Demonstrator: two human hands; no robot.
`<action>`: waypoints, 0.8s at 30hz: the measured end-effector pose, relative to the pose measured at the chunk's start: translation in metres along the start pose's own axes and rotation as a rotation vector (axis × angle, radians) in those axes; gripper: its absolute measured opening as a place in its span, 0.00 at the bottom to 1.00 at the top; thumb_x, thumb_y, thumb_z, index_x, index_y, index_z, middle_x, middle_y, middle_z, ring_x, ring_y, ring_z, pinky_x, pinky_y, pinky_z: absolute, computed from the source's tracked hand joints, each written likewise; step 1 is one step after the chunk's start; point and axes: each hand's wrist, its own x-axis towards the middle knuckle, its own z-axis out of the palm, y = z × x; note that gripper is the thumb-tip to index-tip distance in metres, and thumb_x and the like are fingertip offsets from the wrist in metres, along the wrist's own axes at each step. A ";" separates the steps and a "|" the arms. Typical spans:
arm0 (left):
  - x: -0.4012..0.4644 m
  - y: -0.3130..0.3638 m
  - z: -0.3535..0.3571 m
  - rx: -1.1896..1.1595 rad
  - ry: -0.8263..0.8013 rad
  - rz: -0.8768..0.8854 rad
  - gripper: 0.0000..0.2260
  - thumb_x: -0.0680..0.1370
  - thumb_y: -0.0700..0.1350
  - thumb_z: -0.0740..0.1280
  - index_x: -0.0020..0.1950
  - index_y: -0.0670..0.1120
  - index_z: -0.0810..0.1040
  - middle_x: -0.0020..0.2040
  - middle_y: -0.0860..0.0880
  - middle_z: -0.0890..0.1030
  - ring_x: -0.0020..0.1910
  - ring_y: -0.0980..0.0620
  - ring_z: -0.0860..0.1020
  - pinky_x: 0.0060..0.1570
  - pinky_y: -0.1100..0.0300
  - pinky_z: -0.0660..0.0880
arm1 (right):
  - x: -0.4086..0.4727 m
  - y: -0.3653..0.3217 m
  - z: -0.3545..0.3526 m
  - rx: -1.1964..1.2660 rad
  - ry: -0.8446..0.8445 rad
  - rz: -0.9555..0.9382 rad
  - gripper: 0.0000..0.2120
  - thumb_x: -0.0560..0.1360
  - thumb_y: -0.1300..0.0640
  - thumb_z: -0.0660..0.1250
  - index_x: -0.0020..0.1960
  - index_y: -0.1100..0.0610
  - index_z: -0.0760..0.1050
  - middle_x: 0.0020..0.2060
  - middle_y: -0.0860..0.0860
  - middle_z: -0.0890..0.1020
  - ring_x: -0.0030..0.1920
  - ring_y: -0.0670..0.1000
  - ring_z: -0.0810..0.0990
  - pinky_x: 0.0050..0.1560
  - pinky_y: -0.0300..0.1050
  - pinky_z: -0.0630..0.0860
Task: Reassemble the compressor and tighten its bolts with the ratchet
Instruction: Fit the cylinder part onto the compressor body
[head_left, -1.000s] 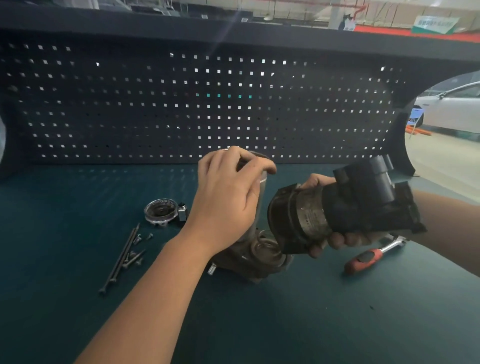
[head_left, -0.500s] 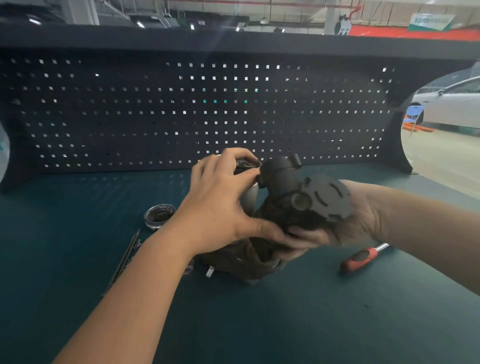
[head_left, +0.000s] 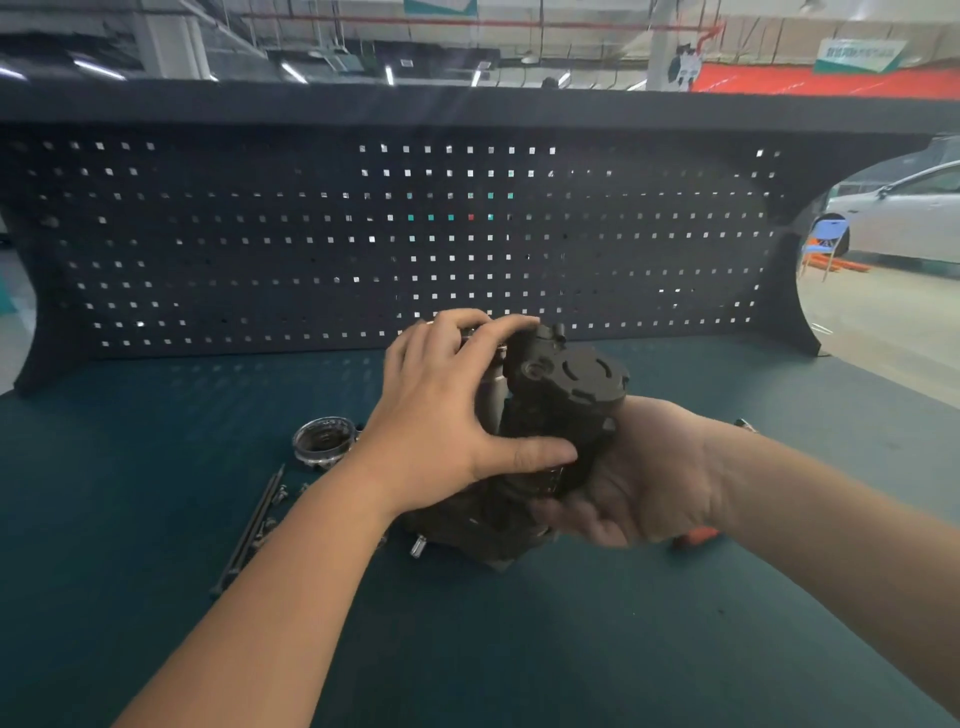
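The dark compressor housing (head_left: 563, 395) stands on end over the lower compressor body (head_left: 483, 525), which rests on the bench. My right hand (head_left: 634, 478) grips the housing from the right side and below. My left hand (head_left: 447, 415) grips the stack from the left, fingers curled over a metal part at the top, thumb pressed on the housing's side. The ratchet (head_left: 698, 535) with its red handle lies mostly hidden behind my right wrist. Long bolts (head_left: 249, 530) lie to the left on the mat.
A round metal ring part (head_left: 322, 441) sits left of the compressor beside small screws (head_left: 283, 493). The teal bench mat (head_left: 467, 649) ends at a black pegboard (head_left: 311, 234) at the back. A white car stands beyond the bench at right.
My right hand swung the housing from lying sideways at the right to upright over the body. My left hand kept its hold and its thumb came onto the housing. The ratchet became mostly hidden.
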 end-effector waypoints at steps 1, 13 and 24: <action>0.000 0.000 0.002 0.019 0.029 0.008 0.38 0.59 0.78 0.60 0.67 0.70 0.58 0.54 0.65 0.56 0.58 0.63 0.54 0.66 0.59 0.50 | 0.000 0.000 0.001 -0.090 0.026 0.076 0.16 0.73 0.48 0.56 0.40 0.58 0.77 0.32 0.54 0.78 0.26 0.49 0.77 0.23 0.34 0.71; 0.002 -0.011 0.013 0.082 0.127 0.041 0.37 0.63 0.80 0.54 0.70 0.69 0.60 0.51 0.63 0.58 0.56 0.59 0.57 0.62 0.58 0.54 | 0.020 0.042 -0.010 -0.530 0.374 -1.111 0.19 0.75 0.36 0.62 0.64 0.39 0.69 0.64 0.49 0.78 0.58 0.32 0.75 0.59 0.31 0.71; 0.003 -0.030 0.016 0.114 0.241 0.254 0.35 0.71 0.71 0.55 0.71 0.51 0.59 0.52 0.58 0.64 0.54 0.63 0.61 0.62 0.63 0.55 | 0.034 0.045 -0.005 -0.476 0.276 -1.147 0.21 0.65 0.45 0.74 0.56 0.48 0.77 0.51 0.48 0.85 0.54 0.49 0.83 0.51 0.41 0.79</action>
